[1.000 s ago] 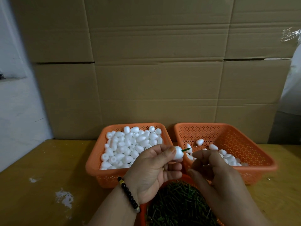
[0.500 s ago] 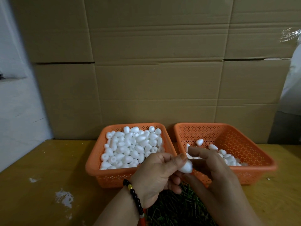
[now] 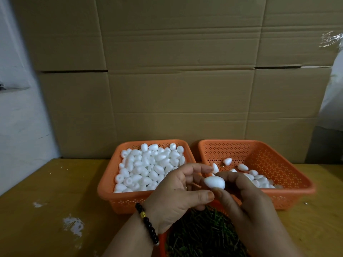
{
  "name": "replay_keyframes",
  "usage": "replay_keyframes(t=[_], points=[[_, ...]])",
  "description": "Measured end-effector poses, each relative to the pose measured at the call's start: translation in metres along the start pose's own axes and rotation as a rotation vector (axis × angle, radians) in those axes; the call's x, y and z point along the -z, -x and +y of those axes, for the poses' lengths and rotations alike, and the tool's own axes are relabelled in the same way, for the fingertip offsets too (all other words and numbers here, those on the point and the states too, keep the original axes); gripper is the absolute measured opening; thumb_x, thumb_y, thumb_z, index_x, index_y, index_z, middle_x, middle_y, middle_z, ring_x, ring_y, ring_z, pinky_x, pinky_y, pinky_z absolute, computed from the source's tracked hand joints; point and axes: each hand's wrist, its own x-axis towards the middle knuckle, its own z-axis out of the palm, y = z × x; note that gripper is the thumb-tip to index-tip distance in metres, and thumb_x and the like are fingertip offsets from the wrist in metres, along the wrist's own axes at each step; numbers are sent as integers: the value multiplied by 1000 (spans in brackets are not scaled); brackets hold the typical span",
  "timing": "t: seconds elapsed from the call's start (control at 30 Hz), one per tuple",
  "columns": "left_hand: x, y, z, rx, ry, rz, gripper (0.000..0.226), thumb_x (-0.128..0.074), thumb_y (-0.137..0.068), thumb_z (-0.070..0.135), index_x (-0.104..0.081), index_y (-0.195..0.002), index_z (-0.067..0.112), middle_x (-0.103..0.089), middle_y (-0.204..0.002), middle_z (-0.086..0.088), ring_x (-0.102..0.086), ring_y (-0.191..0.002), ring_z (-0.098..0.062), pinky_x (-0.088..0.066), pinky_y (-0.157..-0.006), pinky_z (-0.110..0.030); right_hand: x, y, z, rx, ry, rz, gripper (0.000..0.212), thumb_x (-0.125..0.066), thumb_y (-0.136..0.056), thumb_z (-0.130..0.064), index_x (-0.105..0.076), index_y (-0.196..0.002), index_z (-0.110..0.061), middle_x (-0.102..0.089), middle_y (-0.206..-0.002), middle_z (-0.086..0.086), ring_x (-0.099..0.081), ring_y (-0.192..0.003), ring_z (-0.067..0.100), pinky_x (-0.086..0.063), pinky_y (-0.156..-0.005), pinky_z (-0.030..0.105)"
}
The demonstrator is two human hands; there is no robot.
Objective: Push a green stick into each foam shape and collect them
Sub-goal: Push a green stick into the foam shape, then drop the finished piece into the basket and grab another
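Foam shape (image 3: 215, 182) sits pinched in my right hand (image 3: 248, 199), thumb and fingers curled round it, above the green sticks (image 3: 202, 232). My left hand (image 3: 178, 193) hangs beside it, fingers loosely curled and gripping nothing, thumb tip meeting my right thumb. Behind stand the full basket (image 3: 130, 201) and the collecting basket (image 3: 289, 164).

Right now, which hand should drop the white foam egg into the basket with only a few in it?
Probably the right hand. It pinches the foam egg and sits nearest the sparse right basket. The left hand is nearer the full basket.
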Motion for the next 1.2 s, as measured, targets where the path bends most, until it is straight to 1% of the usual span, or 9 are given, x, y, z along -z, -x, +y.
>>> replay_keyframes(t=[0.13, 0.23, 0.43, 0.63, 0.73, 0.83, 0.97, 1.1, 1.2], points=[[-3, 0, -1, -48, -52, 14, 36, -72, -75, 11, -71, -106, 30, -66, -111, -11, -62, -85, -10, -53, -67, -26, 1, -1, -2, -16, -25, -18, 25, -54, -77, -52, -63, -97, -40, -68, -91, -27, -65, -85, -8, -48, -72, 8], [-6, 0, -1, -48, -40, 18, 27, -72, -78, 14, -73, -102, 27, -69, -105, -7, -62, -83, -8, -53, -66, -24, 2, -1, -2, -33, -37, -28, 29, -54, -77, -53, -64, -100, -39, -68, -92, -27, -65, -87, -7, -48, -71, 8], [-3, -2, -1, 157, 472, -20, 19, -68, -75, 15, -72, -93, 10, -66, -80, -8, -58, -64, -14, -50, -53, -26, 2, 0, 4, -48, -34, 24, 59, -69, -61, -54, -52, -117, -45, -63, -109, -24, -63, -100, -1, -49, -79, 16], [-8, -3, -10, 298, 751, -220, 38, -86, -63, 28, -73, -94, 11, -65, -85, -4, -58, -65, -13, -44, -54, -23, -1, 2, 3, 31, -38, 90, 50, -75, -72, -40, -53, -115, -51, -63, -112, -23, -60, -106, -5, -42, -85, 5], [-13, -3, -14, 321, 719, -247, 36, -82, -68, 31, -71, -97, 14, -62, -83, -1, -54, -65, -12, -41, -53, -22, -4, 4, 0, 68, -38, 117, 47, -75, -77, -31, -55, -118, -43, -65, -111, -24, -62, -103, -6, -45, -83, 7], [-18, -2, -14, 357, 668, -232, 27, -75, -73, 33, -73, -95, 17, -60, -77, -1, -54, -64, -12, -41, -51, -21, -6, 6, -1, 64, -44, 129, 35, -68, -76, -33, -62, -109, -38, -70, -94, -21, -67, -82, -5, -51, -69, 10], [-18, -3, -10, 360, 495, -164, 32, -69, -76, 43, -72, -95, 18, -63, -79, -3, -52, -61, -13, -39, -48, -21, 1, 0, -1, -7, -47, 190, 28, -66, -71, -36, -65, -100, -37, -70, -91, -23, -66, -83, -6, -46, -70, 3], [-10, -4, -4, 315, 265, 35, 44, -73, -73, 39, -64, -106, 12, -68, -80, -3, -51, -56, -10, -37, -42, -21, 18, -11, 9, -111, 97, 243, 32, -60, -67, -52, -60, -98, -43, -69, -77, -19, -65, -71, -4, -50, -56, 13], [-1, -6, -1, 244, 158, 202, 31, -72, -77, 26, -65, -104, 12, -67, -75, 0, -50, -53, -7, -35, -41, -20, 34, -20, 31, -144, 358, 238, 35, -70, -76, -35, -68, -109, -25, -64, -83, -14, -61, -62, 1, -46, -56, 18]])
